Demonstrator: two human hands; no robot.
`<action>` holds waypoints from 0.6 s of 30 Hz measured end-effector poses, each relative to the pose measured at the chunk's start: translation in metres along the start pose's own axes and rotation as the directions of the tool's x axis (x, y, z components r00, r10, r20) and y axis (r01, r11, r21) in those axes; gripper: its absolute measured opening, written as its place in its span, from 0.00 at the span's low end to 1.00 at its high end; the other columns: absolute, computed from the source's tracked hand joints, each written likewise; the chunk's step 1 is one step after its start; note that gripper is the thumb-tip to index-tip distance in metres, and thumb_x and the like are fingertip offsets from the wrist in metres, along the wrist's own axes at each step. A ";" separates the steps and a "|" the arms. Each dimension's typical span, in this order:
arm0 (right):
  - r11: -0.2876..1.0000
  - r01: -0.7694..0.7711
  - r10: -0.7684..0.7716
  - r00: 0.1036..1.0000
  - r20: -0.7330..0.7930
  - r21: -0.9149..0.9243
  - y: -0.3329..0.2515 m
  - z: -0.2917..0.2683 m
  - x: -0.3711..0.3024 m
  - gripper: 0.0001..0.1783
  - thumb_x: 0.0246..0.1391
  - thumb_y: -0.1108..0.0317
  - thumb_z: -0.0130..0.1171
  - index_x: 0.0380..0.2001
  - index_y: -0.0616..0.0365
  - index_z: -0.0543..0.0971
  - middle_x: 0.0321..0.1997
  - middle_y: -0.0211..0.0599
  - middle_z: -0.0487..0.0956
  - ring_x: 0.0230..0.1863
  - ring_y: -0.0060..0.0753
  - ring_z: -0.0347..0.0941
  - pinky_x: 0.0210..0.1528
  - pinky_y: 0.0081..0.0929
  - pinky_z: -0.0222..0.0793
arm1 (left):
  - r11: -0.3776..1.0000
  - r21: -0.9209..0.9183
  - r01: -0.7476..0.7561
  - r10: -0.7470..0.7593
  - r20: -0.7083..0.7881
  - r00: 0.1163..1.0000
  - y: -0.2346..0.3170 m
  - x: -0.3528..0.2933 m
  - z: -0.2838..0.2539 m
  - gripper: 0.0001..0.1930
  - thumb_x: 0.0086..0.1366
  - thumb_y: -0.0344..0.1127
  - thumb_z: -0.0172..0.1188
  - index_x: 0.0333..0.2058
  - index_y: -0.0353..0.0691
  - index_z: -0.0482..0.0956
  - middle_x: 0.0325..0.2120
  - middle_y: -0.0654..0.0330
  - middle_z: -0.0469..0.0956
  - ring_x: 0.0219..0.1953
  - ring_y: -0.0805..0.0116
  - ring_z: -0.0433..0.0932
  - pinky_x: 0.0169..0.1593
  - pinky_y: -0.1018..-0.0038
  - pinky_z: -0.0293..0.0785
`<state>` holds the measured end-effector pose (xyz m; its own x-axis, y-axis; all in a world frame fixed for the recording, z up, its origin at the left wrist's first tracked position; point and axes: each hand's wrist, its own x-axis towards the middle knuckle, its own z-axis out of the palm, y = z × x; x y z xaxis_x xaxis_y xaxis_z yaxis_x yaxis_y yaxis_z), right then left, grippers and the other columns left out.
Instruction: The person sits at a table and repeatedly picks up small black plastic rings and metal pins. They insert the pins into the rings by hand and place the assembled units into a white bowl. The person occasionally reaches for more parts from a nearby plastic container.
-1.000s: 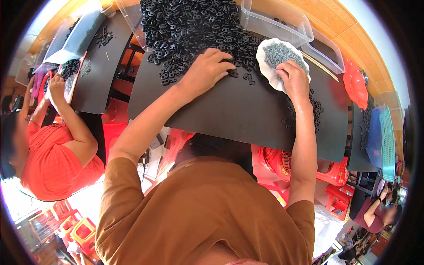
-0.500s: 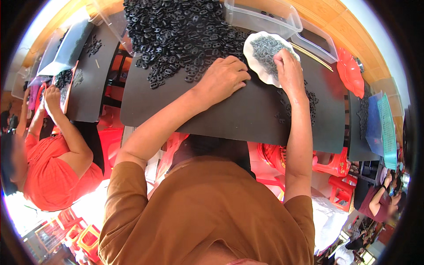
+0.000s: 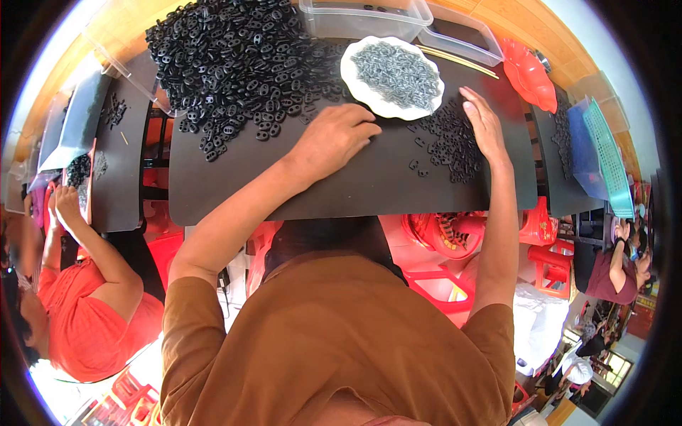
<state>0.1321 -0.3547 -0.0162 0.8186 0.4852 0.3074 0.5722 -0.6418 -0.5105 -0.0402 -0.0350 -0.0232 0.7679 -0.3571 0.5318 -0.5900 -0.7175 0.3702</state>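
Observation:
My left hand [image 3: 332,142] rests on the dark table [image 3: 284,202] with its fingers curled; anything under them is hidden. It lies beside the lower right fringe of a big heap of black oval pieces with two holes [image 3: 227,67]. Beyond it stands a white scalloped dish [image 3: 349,74], filled with small grey, see-through bits [image 3: 396,72]. My right hand [image 3: 486,128] is open, its fingers stretched out and tilted on edge. It is at the right side of a smaller spread of little black pieces [image 3: 455,145], with nothing visible in it.
Clear plastic boxes [image 3: 366,21] and two thin yellow sticks [image 3: 458,62] are behind the dish. A red wavy-edged dish [image 3: 527,74] stands at the back right, near a teal basket [image 3: 609,160]. At the left, a person in a red top [image 3: 99,316] works at another table [image 3: 121,156].
My right hand has left the grey bits in the dish and moved to the small black pieces, its pinched fingers now straightened. My left hand stays curled on the table. The view has shifted.

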 end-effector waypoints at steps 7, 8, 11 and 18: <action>0.989 0.150 -0.145 0.974 0.175 -0.013 -0.025 0.014 -0.019 0.31 0.69 0.48 0.39 0.55 0.63 0.77 0.65 0.49 0.72 0.70 0.48 0.61 0.71 0.40 0.52 | 0.995 -0.092 -0.024 0.028 0.043 0.999 0.038 0.007 0.030 0.21 0.58 0.35 0.67 0.50 0.42 0.78 0.55 0.53 0.74 0.59 0.52 0.71 0.62 0.60 0.69; 0.988 0.156 -0.151 0.972 0.178 -0.015 -0.031 0.014 -0.025 0.30 0.69 0.48 0.39 0.55 0.62 0.77 0.64 0.49 0.72 0.70 0.48 0.61 0.71 0.40 0.53 | 0.995 -0.096 -0.014 0.019 0.045 0.999 0.041 0.008 0.033 0.21 0.58 0.36 0.66 0.51 0.41 0.77 0.56 0.52 0.73 0.60 0.52 0.71 0.63 0.60 0.68; 0.972 0.220 -0.206 0.968 0.145 -0.087 -0.047 0.004 -0.038 0.24 0.68 0.53 0.44 0.54 0.56 0.78 0.63 0.45 0.74 0.68 0.46 0.63 0.70 0.45 0.52 | 0.998 -0.056 -0.023 0.027 0.058 0.998 0.044 0.012 0.041 0.24 0.60 0.38 0.66 0.55 0.41 0.74 0.59 0.50 0.70 0.63 0.50 0.67 0.64 0.58 0.66; 0.998 0.022 -0.013 0.986 -0.168 0.051 -0.010 -0.005 -0.062 0.24 0.69 0.51 0.42 0.59 0.51 0.74 0.66 0.48 0.70 0.68 0.50 0.63 0.70 0.47 0.51 | 0.996 -0.013 -0.089 0.090 0.020 0.996 0.050 0.033 0.056 0.28 0.62 0.43 0.64 0.59 0.40 0.70 0.61 0.47 0.67 0.66 0.49 0.63 0.67 0.58 0.62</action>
<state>0.0761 -0.3817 -0.0262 0.8080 0.3866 0.4447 0.5865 -0.6001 -0.5440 -0.0305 -0.1162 -0.0304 0.7167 -0.4319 0.5475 -0.6595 -0.6750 0.3308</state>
